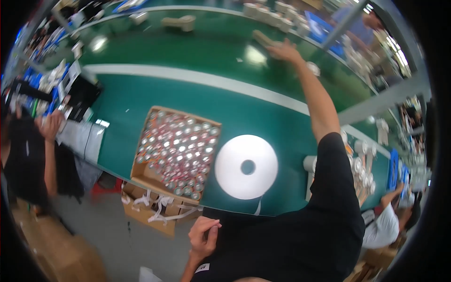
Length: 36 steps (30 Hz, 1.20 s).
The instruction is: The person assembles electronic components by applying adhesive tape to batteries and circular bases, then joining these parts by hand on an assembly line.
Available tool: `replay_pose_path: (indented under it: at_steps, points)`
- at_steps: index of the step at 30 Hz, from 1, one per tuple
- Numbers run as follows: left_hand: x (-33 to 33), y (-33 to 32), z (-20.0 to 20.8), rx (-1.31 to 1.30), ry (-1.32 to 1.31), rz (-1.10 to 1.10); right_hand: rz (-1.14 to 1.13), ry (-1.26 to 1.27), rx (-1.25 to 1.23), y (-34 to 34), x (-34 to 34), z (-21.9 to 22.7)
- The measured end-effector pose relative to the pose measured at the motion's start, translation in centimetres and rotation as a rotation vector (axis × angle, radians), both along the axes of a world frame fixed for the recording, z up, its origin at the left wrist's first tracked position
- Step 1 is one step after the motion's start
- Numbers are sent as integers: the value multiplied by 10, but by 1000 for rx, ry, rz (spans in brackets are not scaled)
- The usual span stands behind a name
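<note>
My right arm stretches far across to the green conveyor belt. There my right hand closes around one end of a long beige plastic part; motion blurs the fingertips. Close to my body, past the table's front edge, my left hand has its fingers curled and its thumb against the forefinger. Whatever it pinches, if anything, is too small to make out. In front of me a large white reel lies flat, with a strip hanging from it over the edge. Left of it sits a shallow cardboard box full of small round silvery metal parts with reddish bits.
Another beige handled part lies on the belt. White cylinder-ended parts stand right of my arm. A pale rail separates table and belt. Below the table hangs an open carton with white strips. Co-workers sit left and right.
</note>
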<state>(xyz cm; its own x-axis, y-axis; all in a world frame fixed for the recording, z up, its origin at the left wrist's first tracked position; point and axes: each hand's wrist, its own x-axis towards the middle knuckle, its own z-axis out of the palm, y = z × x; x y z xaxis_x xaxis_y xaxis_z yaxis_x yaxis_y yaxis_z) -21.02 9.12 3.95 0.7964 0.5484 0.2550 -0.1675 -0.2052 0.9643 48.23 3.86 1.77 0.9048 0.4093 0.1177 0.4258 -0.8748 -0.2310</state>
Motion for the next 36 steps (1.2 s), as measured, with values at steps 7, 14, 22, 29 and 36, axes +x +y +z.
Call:
replay_pose_path:
  at_steps: [7,14,22,29,36]
  points:
    - [-18,21,10,255,114,268,388,26,215,-15,-43,39]
    - [8,141,22,930,326,619,905,112,-242,-94,-245,123]
    - [43,194,39,1141,643,400,848,250,-435,-137,-334,99]
    - [44,186,37,1260,529,384,672,194,-332,-153,-351,113]
    - [41,184,33,1218,496,391,628,153,-185,-175,-379,122]
